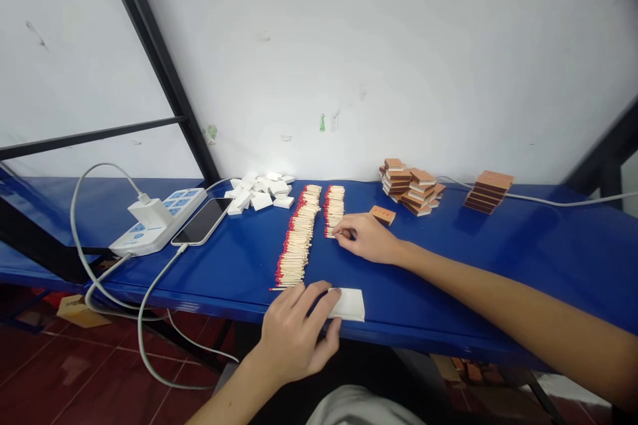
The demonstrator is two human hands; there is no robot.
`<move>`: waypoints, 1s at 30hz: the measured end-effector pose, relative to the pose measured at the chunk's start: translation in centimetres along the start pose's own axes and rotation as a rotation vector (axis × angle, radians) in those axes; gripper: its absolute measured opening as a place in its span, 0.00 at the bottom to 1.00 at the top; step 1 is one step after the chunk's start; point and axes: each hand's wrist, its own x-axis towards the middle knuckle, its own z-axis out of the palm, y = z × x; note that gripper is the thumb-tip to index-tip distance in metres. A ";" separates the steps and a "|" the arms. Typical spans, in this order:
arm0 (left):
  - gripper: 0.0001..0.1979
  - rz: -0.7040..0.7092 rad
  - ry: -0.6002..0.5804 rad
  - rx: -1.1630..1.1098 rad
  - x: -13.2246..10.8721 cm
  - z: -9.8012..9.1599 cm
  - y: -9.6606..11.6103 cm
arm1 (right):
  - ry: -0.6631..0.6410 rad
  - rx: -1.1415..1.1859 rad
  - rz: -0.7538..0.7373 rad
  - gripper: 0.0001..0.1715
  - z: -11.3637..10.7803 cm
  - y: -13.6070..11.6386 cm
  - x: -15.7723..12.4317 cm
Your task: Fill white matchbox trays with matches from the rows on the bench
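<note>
My right hand (363,237) reaches to the front end of the short row of red-tipped matches (334,206), its thumb and index finger pinched at the matches. A longer match row (299,239) lies to its left. At the table's front edge, my left hand (302,329) has its fingers on the left end of a white tray (349,304), thumb at its near side. An orange-brown matchbox (383,214) lies just behind my right hand. White trays (262,202) are heaped behind the long row.
Stacked matchboxes (411,189) stand at the back, with another stack (489,191) farther right. On the left are a phone (202,222), a power strip (159,229) and looping white cables. A white wall rises behind the blue table (448,252).
</note>
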 end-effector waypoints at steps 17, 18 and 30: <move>0.14 0.005 0.022 0.012 0.1 -0.1 0.0 | -0.028 -0.075 0.007 0.06 0.2 0.2 -0.1; 0.14 0.005 0.021 0.012 0.1 -0.1 0.0 | -0.032 -0.077 0.006 0.06 0.3 0.3 -0.1; 0.15 0.009 0.032 0.007 0.0 0.1 0.0 | -0.019 -0.088 0.032 0.05 0.2 0.0 -0.1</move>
